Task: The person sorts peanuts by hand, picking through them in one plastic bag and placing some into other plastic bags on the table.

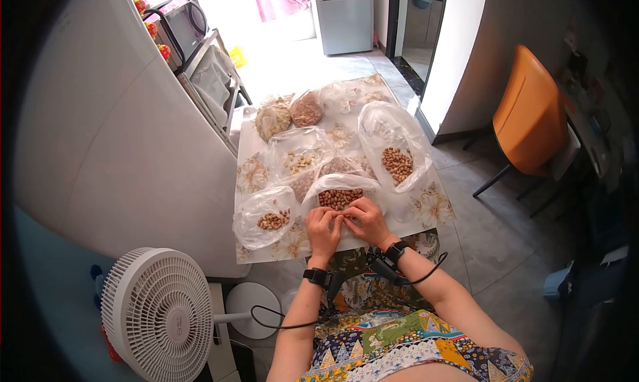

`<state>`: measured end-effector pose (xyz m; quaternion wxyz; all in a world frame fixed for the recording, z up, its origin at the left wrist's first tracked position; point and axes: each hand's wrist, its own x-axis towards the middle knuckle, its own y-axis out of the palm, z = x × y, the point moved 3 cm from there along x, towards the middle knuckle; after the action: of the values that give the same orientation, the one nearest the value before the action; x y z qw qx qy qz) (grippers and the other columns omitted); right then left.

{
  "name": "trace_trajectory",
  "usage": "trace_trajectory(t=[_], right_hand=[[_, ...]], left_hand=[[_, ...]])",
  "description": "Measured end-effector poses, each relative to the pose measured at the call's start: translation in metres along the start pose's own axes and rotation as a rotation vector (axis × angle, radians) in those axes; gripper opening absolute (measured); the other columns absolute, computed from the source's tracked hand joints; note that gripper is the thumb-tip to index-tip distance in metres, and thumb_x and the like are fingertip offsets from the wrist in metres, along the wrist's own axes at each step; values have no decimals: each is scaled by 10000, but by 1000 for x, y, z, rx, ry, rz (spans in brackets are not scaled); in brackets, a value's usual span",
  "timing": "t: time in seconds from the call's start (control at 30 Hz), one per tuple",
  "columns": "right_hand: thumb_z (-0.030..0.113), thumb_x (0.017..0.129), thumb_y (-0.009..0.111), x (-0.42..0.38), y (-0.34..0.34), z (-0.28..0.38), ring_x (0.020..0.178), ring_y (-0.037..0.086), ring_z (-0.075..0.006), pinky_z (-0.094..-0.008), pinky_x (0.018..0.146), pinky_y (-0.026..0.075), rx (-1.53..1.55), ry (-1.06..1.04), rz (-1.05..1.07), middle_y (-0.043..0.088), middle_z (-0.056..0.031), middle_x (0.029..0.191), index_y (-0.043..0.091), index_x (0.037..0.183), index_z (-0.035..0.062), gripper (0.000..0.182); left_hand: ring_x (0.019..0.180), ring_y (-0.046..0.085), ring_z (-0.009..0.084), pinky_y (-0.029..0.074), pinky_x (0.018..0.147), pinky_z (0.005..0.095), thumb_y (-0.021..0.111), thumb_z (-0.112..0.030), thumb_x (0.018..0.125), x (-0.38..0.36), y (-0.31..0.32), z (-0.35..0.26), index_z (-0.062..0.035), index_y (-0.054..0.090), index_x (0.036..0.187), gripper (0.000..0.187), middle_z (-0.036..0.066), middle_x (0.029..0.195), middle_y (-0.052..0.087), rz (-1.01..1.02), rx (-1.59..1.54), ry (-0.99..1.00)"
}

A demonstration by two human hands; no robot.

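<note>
My left hand [322, 230] and my right hand [367, 221] meet fingertip to fingertip over the near edge of an open plastic bag [321, 185]. Both are closed in a pinch; whatever lies between the fingers is too small to make out. Reddish-brown peanuts [340, 198] are heaped in that bag, just beyond my fingers. To the left, another bag holds a smaller pile of mixed brown and pale peanuts [273, 220]. Brown peanuts [397, 165] sit in a larger open bag on the right. Pale kernels [299, 161] lie in a bag further back.
Two filled bags, one of pale contents [273, 119] and one pinkish-brown [307, 109], stand at the far end of the flower-patterned table [434, 207]. A white fan [160, 315] is at left, an orange chair [530, 112] at right. Cables hang from both wrist bands.
</note>
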<state>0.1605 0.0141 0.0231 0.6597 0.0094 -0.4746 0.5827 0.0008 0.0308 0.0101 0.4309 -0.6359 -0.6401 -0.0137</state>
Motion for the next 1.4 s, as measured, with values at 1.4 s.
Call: trace_trajectory(t=[1.4], right_hand=[[71,802,779,18,-63,7,928,637,-301,-397,818,527,19,101,-230,639,-113,975,713,943,66,155]], left_hand=[[946,598,341,457,872,440,719,-200,930,0,-4,1,-45,655,901,170,126,937,643,-72,-129,-71]])
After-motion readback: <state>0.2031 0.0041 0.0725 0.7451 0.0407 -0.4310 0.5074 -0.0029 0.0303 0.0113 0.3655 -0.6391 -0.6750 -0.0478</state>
